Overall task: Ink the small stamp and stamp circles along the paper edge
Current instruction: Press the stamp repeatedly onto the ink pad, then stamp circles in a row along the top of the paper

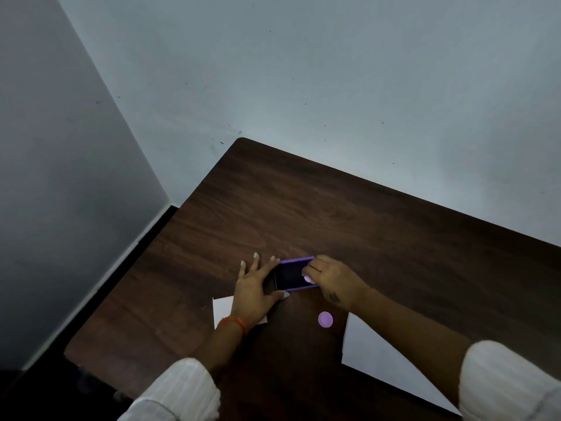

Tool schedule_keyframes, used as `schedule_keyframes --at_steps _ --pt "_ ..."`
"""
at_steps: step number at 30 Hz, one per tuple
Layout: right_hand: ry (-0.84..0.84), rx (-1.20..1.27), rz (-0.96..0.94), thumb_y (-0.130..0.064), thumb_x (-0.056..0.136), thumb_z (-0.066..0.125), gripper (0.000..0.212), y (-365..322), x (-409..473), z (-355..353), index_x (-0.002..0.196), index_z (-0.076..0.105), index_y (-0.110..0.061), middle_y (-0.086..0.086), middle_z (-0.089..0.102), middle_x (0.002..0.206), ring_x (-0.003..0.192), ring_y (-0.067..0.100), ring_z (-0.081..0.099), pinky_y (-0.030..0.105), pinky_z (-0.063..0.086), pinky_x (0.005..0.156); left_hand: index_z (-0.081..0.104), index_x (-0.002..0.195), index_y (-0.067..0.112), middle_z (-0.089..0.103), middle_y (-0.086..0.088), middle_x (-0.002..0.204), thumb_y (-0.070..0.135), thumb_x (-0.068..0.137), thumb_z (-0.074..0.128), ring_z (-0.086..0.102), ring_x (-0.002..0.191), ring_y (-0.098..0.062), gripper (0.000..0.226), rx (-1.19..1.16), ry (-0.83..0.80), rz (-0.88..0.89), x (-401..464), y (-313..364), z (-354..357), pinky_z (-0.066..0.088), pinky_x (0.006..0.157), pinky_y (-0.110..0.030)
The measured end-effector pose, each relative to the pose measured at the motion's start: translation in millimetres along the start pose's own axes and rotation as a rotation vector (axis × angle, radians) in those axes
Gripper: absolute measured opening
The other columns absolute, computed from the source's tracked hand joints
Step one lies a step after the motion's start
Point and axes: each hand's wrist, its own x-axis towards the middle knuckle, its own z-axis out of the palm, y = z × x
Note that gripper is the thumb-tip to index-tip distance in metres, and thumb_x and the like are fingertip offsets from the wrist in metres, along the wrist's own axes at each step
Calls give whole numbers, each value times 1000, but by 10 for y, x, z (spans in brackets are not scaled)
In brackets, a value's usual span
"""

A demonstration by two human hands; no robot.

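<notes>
A purple ink pad (pixel 291 275) with a dark inked face lies on the brown table (pixel 334 214). My left hand (pixel 258 287) steadies its left side, with the index finger at the far corner and the thumb at the near one. My right hand (pixel 331 279) is closed on a small lilac stamp (pixel 308 279), whose tip shows on the pad's right part. A lilac round cap (pixel 325 319) lies on the table below the pad. A white sheet of paper (pixel 385 363) lies at the lower right, partly under my right forearm.
A smaller white paper (pixel 223 309) lies under my left wrist. The table's left and far edges stand close to the grey walls (pixel 273 71), with a dark gap of floor on the left.
</notes>
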Motion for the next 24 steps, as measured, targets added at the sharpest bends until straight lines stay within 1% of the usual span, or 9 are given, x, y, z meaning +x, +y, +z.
schedule_keyframes --at_steps 3,9,11,14,16,17,19,21,24 --pt "-14 34 9 -15 96 40 28 34 44 -41 116 56 -4 17 60 122 113 27 52 34 40 96 39 137 29 37 1 150 32 73 75 10 146 -21 73 -4 1 -5 -2 -5 1 -5 118 -38" --pt "93 73 219 -16 95 40 26 -11 -104 44 112 57 -4 16 61 117 108 27 53 34 41 92 39 137 29 37 1 150 32 73 75 11 146 -22 73 -2 2 7 6 101 146 -3 120 -40" --pt "131 178 256 -12 93 44 24 -10 -101 -6 103 62 0 19 65 107 100 30 57 35 41 86 39 138 29 36 0 151 32 74 74 11 146 -22 73 -3 0 7 1 109 161 -3 119 -39" --pt "227 508 415 -10 84 51 21 -59 -121 -118 81 67 3 18 67 82 76 29 60 30 44 68 39 137 28 37 -1 151 33 74 74 11 146 -22 72 1 7 14 -11 112 143 -3 120 -39" --pt "350 761 574 -10 80 65 11 -73 -192 -143 87 71 -3 10 70 87 79 20 63 16 47 66 39 138 29 37 0 151 34 75 73 12 146 -22 72 20 3 21 -19 119 129 -1 120 -39" --pt "408 894 657 -10 78 69 13 -87 -257 -145 91 71 -8 6 70 91 84 17 64 12 48 68 38 138 29 36 0 151 34 75 73 12 146 -22 72 33 0 26 -25 127 126 -1 120 -40" --pt "475 1308 771 -7 79 68 18 -128 -403 -141 97 68 -11 8 70 99 90 18 66 17 55 69 37 139 28 36 1 151 35 76 72 13 146 -22 72 68 -3 27 -27 135 123 1 121 -41" --pt "522 1763 826 1 82 61 19 -180 -561 -160 96 68 -10 9 71 96 89 18 68 20 59 66 35 140 26 36 0 151 35 77 71 15 145 -23 73 107 1 19 -30 162 121 3 121 -43" --pt "574 2151 843 2 84 57 19 -240 -808 -172 95 70 -6 8 76 90 88 17 70 22 60 64 31 142 22 35 -4 151 33 77 71 14 145 -24 77 137 14 -6 -23 195 120 5 121 -43"
